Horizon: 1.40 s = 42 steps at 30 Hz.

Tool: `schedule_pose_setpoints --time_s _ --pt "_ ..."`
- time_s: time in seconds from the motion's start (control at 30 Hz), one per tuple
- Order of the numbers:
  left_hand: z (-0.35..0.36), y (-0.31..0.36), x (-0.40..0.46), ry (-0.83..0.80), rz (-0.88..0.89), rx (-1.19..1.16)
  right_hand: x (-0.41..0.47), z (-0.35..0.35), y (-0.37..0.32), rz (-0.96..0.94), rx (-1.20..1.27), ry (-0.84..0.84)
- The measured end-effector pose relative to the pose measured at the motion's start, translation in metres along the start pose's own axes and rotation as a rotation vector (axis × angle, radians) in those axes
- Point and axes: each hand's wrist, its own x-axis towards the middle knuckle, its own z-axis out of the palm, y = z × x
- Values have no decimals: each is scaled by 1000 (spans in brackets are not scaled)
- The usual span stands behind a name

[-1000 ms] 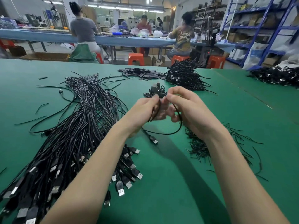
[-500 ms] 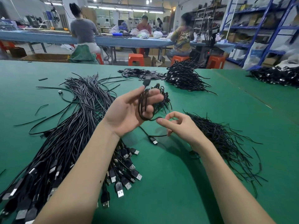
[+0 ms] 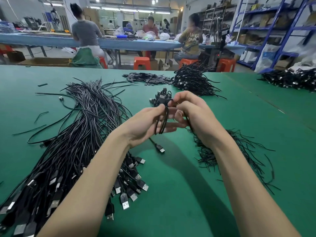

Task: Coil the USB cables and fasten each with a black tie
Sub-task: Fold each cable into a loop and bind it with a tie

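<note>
Underneath everything, a flat green table (image 3: 196, 194) with a matte, felt-like surface carries the work. Largest on it is a long sheaf of uncoiled USB cables (image 3: 71, 142) at the left: thin, glossy black cords ending in rectangular metal plugs near the front edge. A mound of coiled cables (image 3: 193, 79) lies at the far centre. A loose, bristly heap of thin black ties (image 3: 239, 151) sits under the right forearm. Above the table, the left hand (image 3: 145, 127) has its fingers closed on a coiled cable (image 3: 162, 122), gathered into narrow elongated loops; one plug (image 3: 160, 148) trails below. The right hand (image 3: 196, 117) meets it, fingertips (image 3: 172, 101) pinched at the coil's top; whether they grip a tie cannot be told.
</note>
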Motion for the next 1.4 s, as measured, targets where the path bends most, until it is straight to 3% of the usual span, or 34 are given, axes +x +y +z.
schedule_pose_setpoints --time_s 0.1,0.3,0.4,0.47,0.6,0.7,0.83,0.97,1.2,1.3,1.4 --pt "-3 3 0 78 73 -181 -4 2 6 -7 -134 -155" --pt "10 1 5 159 104 -278 -3 0 12 125 -154 -279" --pt "17 -1 9 248 154 -405 -4 -9 17 212 -441 -367" --pt "16 1 9 242 168 -486 -4 -13 23 255 -541 -332" --pt "13 1 2 131 85 -578 5 -14 29 317 2 -42" --pt "12 1 -1 31 60 -580 6 -20 28 244 164 -92" --pt "10 -1 3 38 51 -388 7 -20 34 174 24 26" --pt "15 -10 13 242 161 81 9 -15 38 91 -32 155" --pt "22 -23 12 433 246 823 9 -7 39 4 43 220" --pt "21 -21 13 441 237 896 9 -1 39 -8 65 246" --pt "25 -19 10 337 202 664 9 1 39 -20 48 255"
